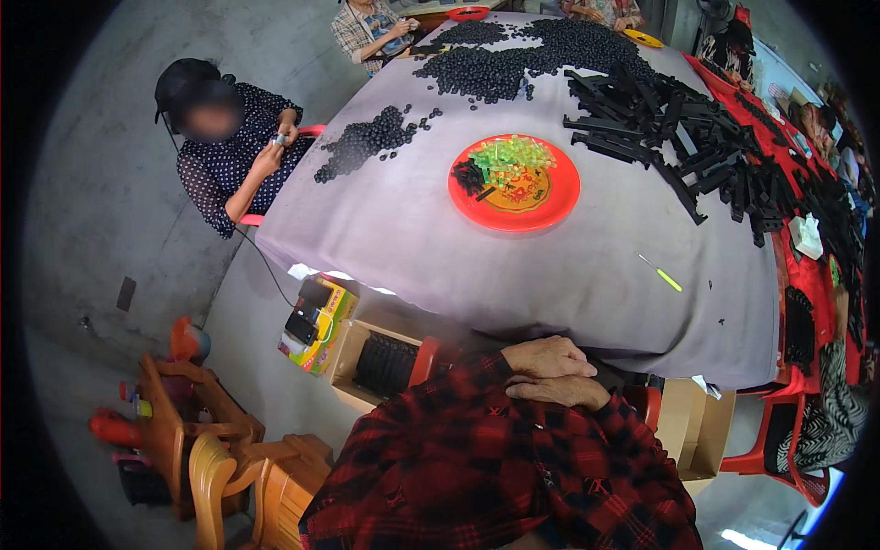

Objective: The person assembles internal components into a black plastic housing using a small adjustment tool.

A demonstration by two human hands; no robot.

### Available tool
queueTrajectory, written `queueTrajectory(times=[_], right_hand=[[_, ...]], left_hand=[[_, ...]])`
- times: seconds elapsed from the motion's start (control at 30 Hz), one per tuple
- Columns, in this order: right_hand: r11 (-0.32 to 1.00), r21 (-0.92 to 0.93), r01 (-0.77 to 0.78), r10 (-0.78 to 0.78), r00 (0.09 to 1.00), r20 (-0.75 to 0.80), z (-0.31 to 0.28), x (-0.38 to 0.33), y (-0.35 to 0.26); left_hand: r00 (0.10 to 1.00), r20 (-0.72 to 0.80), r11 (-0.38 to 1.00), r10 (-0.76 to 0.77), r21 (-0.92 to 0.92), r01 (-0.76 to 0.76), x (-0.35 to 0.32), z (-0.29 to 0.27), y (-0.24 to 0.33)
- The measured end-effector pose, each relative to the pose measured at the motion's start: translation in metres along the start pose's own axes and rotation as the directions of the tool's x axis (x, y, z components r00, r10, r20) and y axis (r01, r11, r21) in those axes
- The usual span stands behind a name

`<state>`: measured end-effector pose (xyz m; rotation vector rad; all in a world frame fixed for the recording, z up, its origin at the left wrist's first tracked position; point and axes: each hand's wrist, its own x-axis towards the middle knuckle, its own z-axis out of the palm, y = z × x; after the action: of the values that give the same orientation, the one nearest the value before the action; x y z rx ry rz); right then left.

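Observation:
My left hand (548,355) rests close to my body at the near edge of the table, its fingers loosely bent and nothing seen in them. Just below it, my right hand (561,390) lies crossed against it, with fingers stretched toward the left; the two hands touch. Beyond them, a red plate (547,216) on the table holds green translucent pieces (515,156) and small black pieces (468,177). A thin tool with a yellow-green handle (668,279) lies to the right, apart from both hands.
Black round pieces (477,73) are heaped at the far side, long black strips (660,119) at the right. A person (240,137) sits at the left; others work farther off. Cardboard boxes (704,426) stand below the table, and wooden chairs (275,477) at lower left.

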<state>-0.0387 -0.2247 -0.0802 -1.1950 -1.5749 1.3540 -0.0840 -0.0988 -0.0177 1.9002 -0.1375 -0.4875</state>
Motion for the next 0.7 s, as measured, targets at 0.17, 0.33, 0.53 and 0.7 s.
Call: queueTrajectory(times=[0.17,0.33,0.53,0.7], right_hand=[[1.000,-0.003,0.011,-0.011,1.000,0.029,0.002,0.000,0.014],[0.980,0.078,-0.184,0.186,0.982,-0.029,-0.011,-0.006,-0.044],[0.971,0.015,-0.240,0.239,0.954,-0.182,-0.012,-0.012,-0.027],[0.980,0.057,-0.191,0.198,0.964,-0.179,-0.013,-0.006,-0.038]], left_hand=[[0.999,0.034,1.000,0.003,-0.021,-0.003,0.002,-0.001,0.000],[1.000,-0.009,0.999,0.028,-0.046,-0.028,-0.001,0.000,-0.008],[0.996,-0.050,0.997,0.079,0.017,-0.078,-0.004,-0.009,0.004],[0.997,-0.051,0.997,0.063,0.043,-0.061,-0.007,-0.012,-0.001]])
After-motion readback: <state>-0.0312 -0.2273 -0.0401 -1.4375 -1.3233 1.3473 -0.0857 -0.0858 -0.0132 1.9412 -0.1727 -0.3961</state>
